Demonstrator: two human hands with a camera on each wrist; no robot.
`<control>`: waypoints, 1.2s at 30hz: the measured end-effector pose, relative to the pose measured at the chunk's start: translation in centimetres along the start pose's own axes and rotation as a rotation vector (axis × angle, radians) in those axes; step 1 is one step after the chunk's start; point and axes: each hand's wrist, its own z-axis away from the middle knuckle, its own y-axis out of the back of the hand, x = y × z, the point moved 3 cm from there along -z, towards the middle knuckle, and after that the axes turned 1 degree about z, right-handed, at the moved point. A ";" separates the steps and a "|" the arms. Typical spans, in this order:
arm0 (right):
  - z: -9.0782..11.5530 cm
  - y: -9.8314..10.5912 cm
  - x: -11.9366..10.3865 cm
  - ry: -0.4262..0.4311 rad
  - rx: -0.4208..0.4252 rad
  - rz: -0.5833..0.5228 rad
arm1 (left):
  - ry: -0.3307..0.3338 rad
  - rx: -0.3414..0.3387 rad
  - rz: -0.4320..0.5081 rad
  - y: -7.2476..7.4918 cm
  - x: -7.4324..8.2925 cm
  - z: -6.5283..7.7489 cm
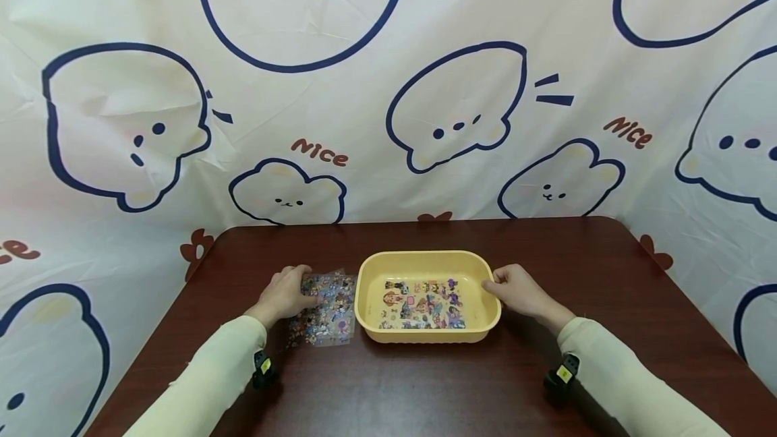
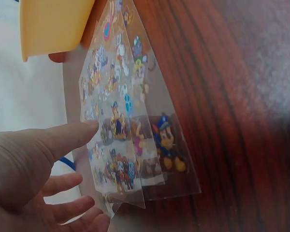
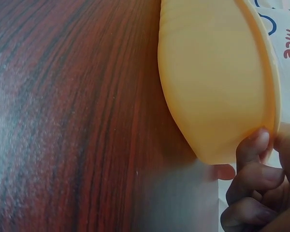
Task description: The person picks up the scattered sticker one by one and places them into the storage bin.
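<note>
Several clear sticker sheets (image 1: pixel 335 315) printed with small colourful cartoon figures lie overlapped on the table, just left of a yellow plastic basin (image 1: pixel 425 336). My left hand (image 1: pixel 284 294) is at their left side. In the left wrist view its thumb (image 2: pixel 72 137) reaches straight over the top sheet, while the other fingers stay loosely bent by the edge. Inside the basin lies another sticker sheet (image 1: pixel 421 305) with cartoon figures. My right hand (image 1: pixel 519 288) pinches the basin's right rim between thumb and fingers, as the right wrist view also shows.
A dark reddish-brown wooden table (image 1: pixel 388 383) carries everything. Behind it and at the sides hangs a white cloth (image 1: pixel 364 106) with blue-outlined cartoon animals. Each wrist wears a small black device, and both sleeves are pale.
</note>
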 end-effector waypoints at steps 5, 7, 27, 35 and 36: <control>-0.1 0.0 -0.1 0.002 0.000 0.000 | -0.001 -0.012 -0.025 0.1 -0.1 -0.2; -0.1 -0.1 -0.1 0.001 -0.002 0.000 | 0.002 -0.020 -0.031 0.1 -0.2 -0.3; 0.0 -0.2 0.2 -0.022 0.008 -0.008 | -0.065 -0.015 -0.019 -0.5 -0.4 -0.8; 0.1 -0.2 0.0 -0.024 0.010 -0.014 | -0.082 -0.029 -0.029 -0.2 -0.1 -0.9; 0.1 -0.1 0.0 -0.023 0.010 -0.012 | -0.086 -0.035 -0.032 -0.1 0.0 -0.9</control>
